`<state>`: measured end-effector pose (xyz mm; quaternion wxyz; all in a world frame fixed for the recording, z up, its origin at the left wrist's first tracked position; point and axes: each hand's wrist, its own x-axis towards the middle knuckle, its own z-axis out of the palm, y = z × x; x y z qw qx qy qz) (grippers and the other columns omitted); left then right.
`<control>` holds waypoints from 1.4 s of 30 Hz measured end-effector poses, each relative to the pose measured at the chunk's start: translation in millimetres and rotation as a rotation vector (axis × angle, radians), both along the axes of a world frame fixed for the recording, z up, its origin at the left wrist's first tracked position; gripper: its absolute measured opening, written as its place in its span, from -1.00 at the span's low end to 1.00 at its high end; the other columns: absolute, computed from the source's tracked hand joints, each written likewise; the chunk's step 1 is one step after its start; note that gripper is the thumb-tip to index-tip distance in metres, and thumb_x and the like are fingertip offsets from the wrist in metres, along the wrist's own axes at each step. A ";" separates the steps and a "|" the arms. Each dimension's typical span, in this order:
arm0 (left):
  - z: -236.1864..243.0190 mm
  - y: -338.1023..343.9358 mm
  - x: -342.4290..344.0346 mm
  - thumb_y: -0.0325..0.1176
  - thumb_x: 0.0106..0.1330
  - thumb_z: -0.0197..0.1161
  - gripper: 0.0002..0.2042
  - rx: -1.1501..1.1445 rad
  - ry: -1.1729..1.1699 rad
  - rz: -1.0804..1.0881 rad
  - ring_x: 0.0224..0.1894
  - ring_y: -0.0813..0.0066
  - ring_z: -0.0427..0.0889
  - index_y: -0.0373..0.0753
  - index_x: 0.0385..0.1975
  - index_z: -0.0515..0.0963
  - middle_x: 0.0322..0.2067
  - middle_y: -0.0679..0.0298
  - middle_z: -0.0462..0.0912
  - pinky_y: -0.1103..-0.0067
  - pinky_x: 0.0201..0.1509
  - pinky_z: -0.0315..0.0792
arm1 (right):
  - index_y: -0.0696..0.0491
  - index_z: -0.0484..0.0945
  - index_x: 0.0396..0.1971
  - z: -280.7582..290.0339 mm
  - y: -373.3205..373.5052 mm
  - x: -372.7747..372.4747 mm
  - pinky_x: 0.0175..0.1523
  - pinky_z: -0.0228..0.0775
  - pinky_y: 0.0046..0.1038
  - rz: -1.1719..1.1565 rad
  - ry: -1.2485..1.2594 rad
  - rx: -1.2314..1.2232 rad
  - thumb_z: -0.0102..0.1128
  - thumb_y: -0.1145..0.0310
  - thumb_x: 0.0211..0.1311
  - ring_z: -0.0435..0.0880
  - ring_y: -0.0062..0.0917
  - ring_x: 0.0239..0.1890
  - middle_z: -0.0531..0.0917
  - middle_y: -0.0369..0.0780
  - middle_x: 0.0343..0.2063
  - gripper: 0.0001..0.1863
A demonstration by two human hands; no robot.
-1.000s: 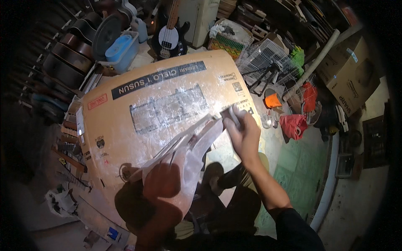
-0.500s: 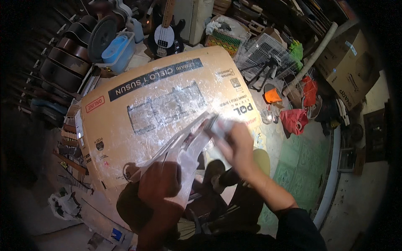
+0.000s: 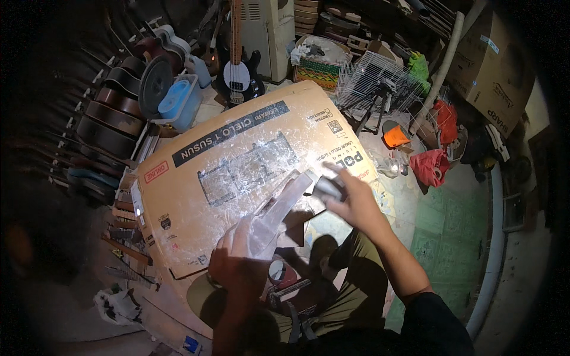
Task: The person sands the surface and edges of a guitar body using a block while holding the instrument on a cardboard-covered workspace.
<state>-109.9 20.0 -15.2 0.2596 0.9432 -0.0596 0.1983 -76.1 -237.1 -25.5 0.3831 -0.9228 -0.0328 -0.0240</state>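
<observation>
My left hand is closed around a pale, dusty, long wooden piece, shaped like part of a guitar neck, slanting up to the right above my lap. Just past the upper end of that piece, my right hand grips a small grey block between thumb and fingers. Motion blurs the block, so its exact kind is unclear. A narrow gap shows between the block and the wooden piece. Under both hands spreads a flat cardboard sheet, streaked with white dust. A reddish-brown object with a round pale opening sits between my legs.
Several guitar bodies hang in a row at left, beside a blue tub. A black bass guitar stands beyond the cardboard. Farther right are a wire cage, an orange cup, a red bag and a large carton.
My right hand has opened its fingers a little and moved the grey block off the wooden piece. The piece in my left hand has turned, showing a broader face. The whole view has shifted slightly.
</observation>
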 end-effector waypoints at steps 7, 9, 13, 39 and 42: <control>0.7 -0.1 -2.7 -0.24 -0.04 0.49 -0.57 -0.058 -0.076 -0.071 -0.33 0.09 0.65 -0.19 -0.12 0.62 -0.34 0.16 0.66 0.34 -0.24 0.54 | -0.26 0.15 0.40 -10.7 12.8 -10.6 -0.19 0.49 -0.15 0.282 0.030 -0.318 0.41 0.28 -0.03 0.59 -0.10 -0.27 0.60 -0.09 -0.38 -0.07; 5.1 -4.0 -3.6 -0.22 -0.06 0.51 -0.55 -0.012 -0.052 -0.037 -0.29 0.07 0.64 -0.18 -0.13 0.62 -0.33 0.15 0.65 0.35 -0.23 0.52 | -0.19 0.23 0.36 -31.3 -8.4 4.1 -0.19 0.49 -0.16 0.152 0.072 -0.328 0.42 0.25 -0.04 0.62 -0.08 -0.29 0.63 -0.04 -0.40 -0.12; 13.8 -8.7 -4.5 -0.22 -0.05 0.50 -0.56 -0.010 -0.038 0.024 -0.28 0.07 0.64 -0.18 -0.13 0.61 -0.32 0.15 0.64 0.35 -0.23 0.51 | -0.17 0.15 0.41 -13.9 -7.8 -3.0 -0.13 0.46 -0.19 0.135 0.045 -0.135 0.39 0.33 -0.08 0.60 -0.07 -0.31 0.63 -0.03 -0.41 -0.04; 14.1 -2.4 2.6 -0.26 -0.17 0.63 -0.45 0.056 -0.075 0.049 -0.28 0.16 0.69 -0.28 -0.12 0.60 -0.30 0.08 0.70 0.41 -0.16 0.53 | -0.10 0.32 0.29 -17.8 20.1 -13.1 -0.16 0.50 -0.14 0.137 0.158 -0.251 0.38 0.24 0.02 0.65 -0.11 -0.26 0.64 0.00 -0.35 -0.24; 18.3 -3.7 10.3 -0.27 -0.19 0.64 -0.42 -0.008 -0.043 0.059 -0.25 0.17 0.69 -0.29 -0.11 0.59 -0.27 0.08 0.70 0.42 -0.12 0.53 | -0.04 0.58 0.03 -77.9 1.9 -46.3 -0.09 0.54 -0.17 0.171 0.226 -0.119 0.36 0.16 0.04 0.69 -0.13 -0.16 0.67 0.03 -0.20 -0.50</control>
